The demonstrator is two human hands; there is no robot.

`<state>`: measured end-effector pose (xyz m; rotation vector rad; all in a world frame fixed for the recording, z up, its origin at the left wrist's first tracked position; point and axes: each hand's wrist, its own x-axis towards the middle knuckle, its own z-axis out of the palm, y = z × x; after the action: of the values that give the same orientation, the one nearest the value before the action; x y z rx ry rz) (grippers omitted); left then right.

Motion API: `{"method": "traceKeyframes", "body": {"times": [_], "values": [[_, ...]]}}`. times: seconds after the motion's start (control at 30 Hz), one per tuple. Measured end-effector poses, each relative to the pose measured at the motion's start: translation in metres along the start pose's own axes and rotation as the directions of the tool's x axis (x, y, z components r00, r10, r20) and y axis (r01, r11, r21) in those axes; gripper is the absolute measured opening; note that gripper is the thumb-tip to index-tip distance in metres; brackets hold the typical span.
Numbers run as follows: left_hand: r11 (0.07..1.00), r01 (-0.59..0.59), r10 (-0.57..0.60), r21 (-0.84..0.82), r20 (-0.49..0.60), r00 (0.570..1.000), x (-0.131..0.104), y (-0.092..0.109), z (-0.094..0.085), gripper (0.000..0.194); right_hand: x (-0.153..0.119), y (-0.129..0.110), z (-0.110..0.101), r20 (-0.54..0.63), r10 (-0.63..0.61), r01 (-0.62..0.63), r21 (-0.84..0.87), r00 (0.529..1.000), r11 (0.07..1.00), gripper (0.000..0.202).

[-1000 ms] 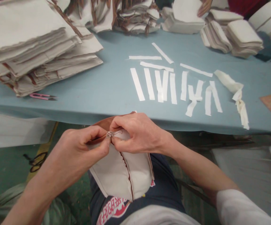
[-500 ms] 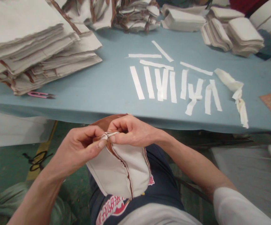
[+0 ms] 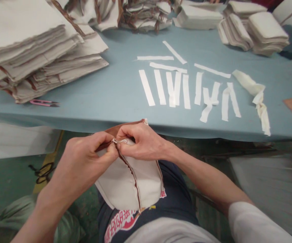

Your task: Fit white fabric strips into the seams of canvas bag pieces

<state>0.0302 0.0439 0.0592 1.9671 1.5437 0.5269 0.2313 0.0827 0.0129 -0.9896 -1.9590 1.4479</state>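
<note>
below the cream fabric (image 3: 125,184), red characters (image 3: 120,219)

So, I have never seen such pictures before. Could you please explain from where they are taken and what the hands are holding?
No machine here: these are one person's bare hands. All the pictures come from a single camera worn on that person's head, looking forward and down. The left hand and right hand pinch the upper edge of a cream cloth piece with a brown seam, over the lap. On the blue-covered table lie white strips, pink-handled snips and stacks of cream cloth.
</note>
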Motion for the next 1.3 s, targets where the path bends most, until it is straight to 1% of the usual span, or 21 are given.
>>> {"method": "traceKeyframes", "body": {"times": [0.1,0.13,0.2,0.3,0.37,0.47,0.6,0.67,0.73,0.77,0.8,0.93,1.0,1.07,1.17,1.2,1.3], "values": [[0.959,0.119,-0.086,-0.255,0.139,0.987,0.003,-0.012,-0.001,0.030,0.005,0.010,-0.001,0.131,-0.012,-0.016,0.210,0.991,0.978,0.018],[0.935,0.154,-0.101,-0.320,0.175,0.979,0.003,-0.017,-0.003,0.029,0.006,0.012,-0.002,0.149,-0.028,-0.012,0.257,0.988,0.966,0.020],[0.898,0.211,-0.135,-0.385,0.216,0.967,0.003,-0.023,-0.005,0.026,0.007,0.015,-0.004,0.125,-0.068,0.031,0.275,0.990,0.961,0.020],[0.890,0.232,-0.150,-0.392,0.229,0.962,0.001,-0.020,-0.008,0.027,0.006,0.012,-0.008,0.065,-0.138,0.124,0.192,0.988,0.974,0.016],[0.915,0.198,-0.130,-0.353,0.207,0.970,0.002,-0.014,-0.008,0.028,0.005,0.008,-0.011,0.044,-0.156,0.150,0.124,0.987,0.981,0.017],[0.947,0.139,-0.090,-0.291,0.174,0.981,0.004,-0.007,-0.010,0.031,0.003,0.003,-0.015,0.033,-0.156,0.154,0.066,0.987,0.986,0.017],[0.984,0.025,0.006,-0.174,0.177,0.984,0.004,-0.006,-0.013,0.033,0.003,0.003,-0.015,0.035,-0.172,0.172,0.013,0.984,0.985,0.013],[0.996,-0.055,0.065,-0.073,0.136,0.989,0.004,-0.005,-0.013,0.030,0.004,0.004,-0.013,0.039,-0.187,0.187,0.014,0.982,0.982,0.013],[0.995,-0.103,0.103,0.008,0.053,0.993,0.004,-0.003,-0.012,0.025,0.004,0.005,-0.011,0.030,-0.192,0.191,0.050,0.981,0.980,0.014],[0.994,-0.111,0.110,0.010,0.015,0.994,0.005,-0.002,-0.010,0.024,0.005,0.005,-0.009,0.020,-0.188,0.186,0.081,0.982,0.979,0.015],[0.994,-0.110,0.110,-0.020,0.001,0.994,0.005,-0.001,-0.009,0.023,0.005,0.004,-0.008,0.012,-0.179,0.176,0.111,0.984,0.978,0.015],[0.966,-0.034,0.056,-0.256,0.077,0.995,0.003,-0.006,-0.007,0.033,0.006,0.001,-0.005,0.015,-0.164,0.159,0.170,0.986,0.972,0.015],[0.950,-0.001,0.034,-0.313,0.101,0.994,0.001,-0.010,-0.008,0.038,0.006,0.000,-0.005,0.022,-0.173,0.168,0.162,0.985,0.972,0.015],[0.946,0.002,0.042,-0.325,0.129,0.991,0.001,-0.014,-0.009,0.035,0.005,-0.001,-0.005,0.023,-0.188,0.182,0.150,0.982,0.972,0.012],[0.956,-0.021,0.074,-0.292,0.172,0.982,0.002,-0.021,-0.012,0.033,0.004,0.001,-0.005,0.028,-0.216,0.210,0.130,0.976,0.969,0.009],[0.959,-0.045,0.097,-0.280,0.176,0.980,0.003,-0.023,-0.014,0.033,0.004,0.001,-0.005,0.031,-0.223,0.218,0.123,0.974,0.968,0.009],[0.952,-0.183,0.229,-0.247,0.174,0.958,0.004,-0.028,-0.019,0.030,0.002,0.000,-0.007,0.023,-0.250,0.249,0.058,0.968,0.967,0.007]]}}
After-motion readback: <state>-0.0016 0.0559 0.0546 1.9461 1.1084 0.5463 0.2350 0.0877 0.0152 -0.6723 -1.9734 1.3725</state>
